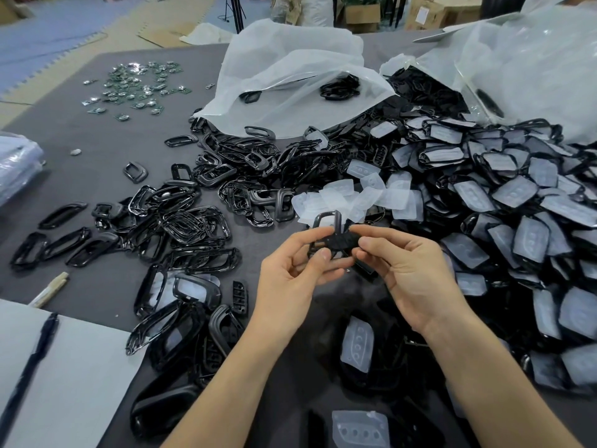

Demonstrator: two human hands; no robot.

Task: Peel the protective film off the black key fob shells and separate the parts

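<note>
Left hand (297, 270) and right hand (408, 270) both pinch black key fob shell (337, 241). White bag (290, 72) holds few black frames (339, 87); clear bag (533, 69) spills film-covered shells (513, 192).

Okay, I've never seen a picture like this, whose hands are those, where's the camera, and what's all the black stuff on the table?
No machine here: one camera on a person's head looks down at their own hands. The left hand and right hand both pinch one black key fob shell above a grey table. Left lie bare black frames; right, a heap of film-covered shells; between, translucent pieces. Behind are white bags, far left small green boards.
</note>
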